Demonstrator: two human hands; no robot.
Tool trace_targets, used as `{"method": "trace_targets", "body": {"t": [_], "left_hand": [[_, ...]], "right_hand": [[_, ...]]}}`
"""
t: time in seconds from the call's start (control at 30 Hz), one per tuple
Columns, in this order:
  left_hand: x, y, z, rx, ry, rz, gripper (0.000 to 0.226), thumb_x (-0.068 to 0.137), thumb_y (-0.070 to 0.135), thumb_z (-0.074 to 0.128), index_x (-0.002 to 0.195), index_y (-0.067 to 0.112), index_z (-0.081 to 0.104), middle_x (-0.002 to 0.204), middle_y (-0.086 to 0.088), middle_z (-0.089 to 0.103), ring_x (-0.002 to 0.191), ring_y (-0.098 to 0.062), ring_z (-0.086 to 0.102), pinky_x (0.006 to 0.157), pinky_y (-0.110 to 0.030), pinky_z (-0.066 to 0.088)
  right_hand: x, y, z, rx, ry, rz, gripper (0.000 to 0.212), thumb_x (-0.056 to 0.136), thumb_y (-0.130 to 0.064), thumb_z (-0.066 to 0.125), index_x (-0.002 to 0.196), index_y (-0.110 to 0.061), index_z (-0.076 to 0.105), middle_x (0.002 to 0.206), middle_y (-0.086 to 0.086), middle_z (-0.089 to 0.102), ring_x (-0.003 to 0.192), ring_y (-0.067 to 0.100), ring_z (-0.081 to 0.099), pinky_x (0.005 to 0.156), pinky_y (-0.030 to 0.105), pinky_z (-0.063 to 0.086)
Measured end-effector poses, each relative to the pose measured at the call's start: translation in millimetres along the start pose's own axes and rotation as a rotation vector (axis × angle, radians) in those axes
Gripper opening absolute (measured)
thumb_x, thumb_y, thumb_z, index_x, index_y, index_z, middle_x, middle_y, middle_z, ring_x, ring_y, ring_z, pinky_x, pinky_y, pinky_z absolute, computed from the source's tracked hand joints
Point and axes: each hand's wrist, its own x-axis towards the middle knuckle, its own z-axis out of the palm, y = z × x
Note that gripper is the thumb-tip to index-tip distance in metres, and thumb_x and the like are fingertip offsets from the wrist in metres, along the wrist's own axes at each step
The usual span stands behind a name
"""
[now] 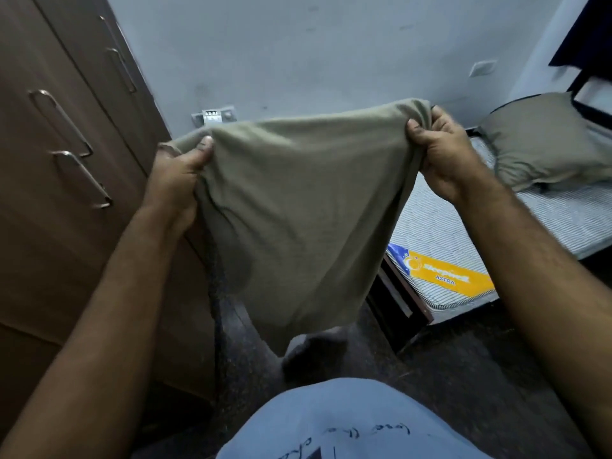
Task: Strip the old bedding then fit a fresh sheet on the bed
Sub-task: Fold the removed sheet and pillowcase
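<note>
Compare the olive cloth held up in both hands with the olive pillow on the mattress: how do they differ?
The cloth hangs flat and empty, gripped at its top corners by the left hand and right hand; the pillow is stuffed, plump and untouched. The cloth hangs over the floor; the pillow rests on the bare striped mattress. Both are the same olive colour.

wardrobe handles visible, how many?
4, all on the wardrobe at left: two lower handles, two upper. More may lie outside the frame.

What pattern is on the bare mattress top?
Fine grey-and-white stripes on the mattress, seen in the head view.
</note>
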Motion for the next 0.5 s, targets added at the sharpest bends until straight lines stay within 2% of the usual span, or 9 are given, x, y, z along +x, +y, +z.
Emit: {"method": "trace_targets", "body": {"t": [0.1,0.17,0.27,0.3,0.37,0.43,0.5], "left_hand": [[1.7,18.1,-4.2,0.180,-0.141,0.152,0.028,0.097,0.004,0.064,0.124,-0.003,0.063,0.094,0.008,0.078,0.090,-0.005,0.072,0.081,-0.023,0.058],[6.1,23.0,-8.0,0.153,-0.207,0.150,0.032,0.098,0.007,0.065,0.127,-0.006,0.062,0.092,0.008,0.078,0.089,-0.006,0.072,0.080,-0.023,0.058],[11.3,24.2,-13.4,0.125,-0.217,0.112,0.038,0.102,0.027,0.059,0.118,-0.006,0.068,0.089,0.006,0.078,0.084,-0.007,0.071,0.078,-0.024,0.058],[13.1,23.3,-15.2,0.125,-0.212,0.109,0.038,0.104,0.032,0.055,0.111,-0.002,0.070,0.086,0.007,0.077,0.081,-0.005,0.070,0.077,-0.023,0.057],[16.4,21.0,-18.4,0.151,-0.208,0.135,0.038,0.107,0.032,0.050,0.113,0.000,0.070,0.087,0.009,0.078,0.082,-0.004,0.070,0.080,-0.024,0.057],[20.2,18.4,-23.2,0.162,-0.201,0.158,0.028,0.105,0.021,0.055,0.119,0.000,0.068,0.089,0.011,0.078,0.085,-0.003,0.070,0.083,-0.024,0.057],[25.4,14.6,-31.1,0.094,-0.136,0.148,0.019,0.097,0.009,0.065,0.114,0.001,0.069,0.086,0.008,0.078,0.081,-0.006,0.072,0.080,-0.024,0.059]], "right_hand": [[1.0,-6.1,-0.7,0.002,0.034,-0.053,0.031,0.096,0.002,0.056,0.126,-0.005,0.052,0.106,0.005,0.071,0.099,0.017,0.067,0.096,0.032,0.053],[1.8,-9.2,0.5,-0.017,0.093,-0.062,0.046,0.093,0.012,0.054,0.136,0.000,0.043,0.102,0.007,0.068,0.094,0.016,0.068,0.091,0.031,0.054],[-2.5,-14.8,2.5,-0.056,0.093,-0.072,0.068,0.089,0.020,0.051,0.143,-0.017,0.032,0.089,0.006,0.056,0.087,0.014,0.063,0.088,0.029,0.054],[-4.6,-16.7,4.7,-0.052,0.045,-0.081,0.069,0.090,0.020,0.050,0.141,-0.021,0.031,0.086,0.005,0.056,0.086,0.014,0.062,0.089,0.029,0.054],[-7.7,-17.2,10.7,-0.059,-0.051,-0.091,0.066,0.091,0.017,0.054,0.141,-0.021,0.036,0.086,0.005,0.060,0.088,0.015,0.061,0.091,0.028,0.053],[-6.5,-14.7,15.4,-0.117,-0.076,-0.088,0.056,0.089,0.010,0.062,0.141,-0.006,0.047,0.097,0.006,0.063,0.093,0.013,0.061,0.092,0.025,0.052],[-4.6,-9.4,16.3,-0.213,-0.038,-0.085,0.054,0.084,0.007,0.070,0.136,0.003,0.054,0.105,0.007,0.064,0.099,0.013,0.060,0.094,0.025,0.050]]}}
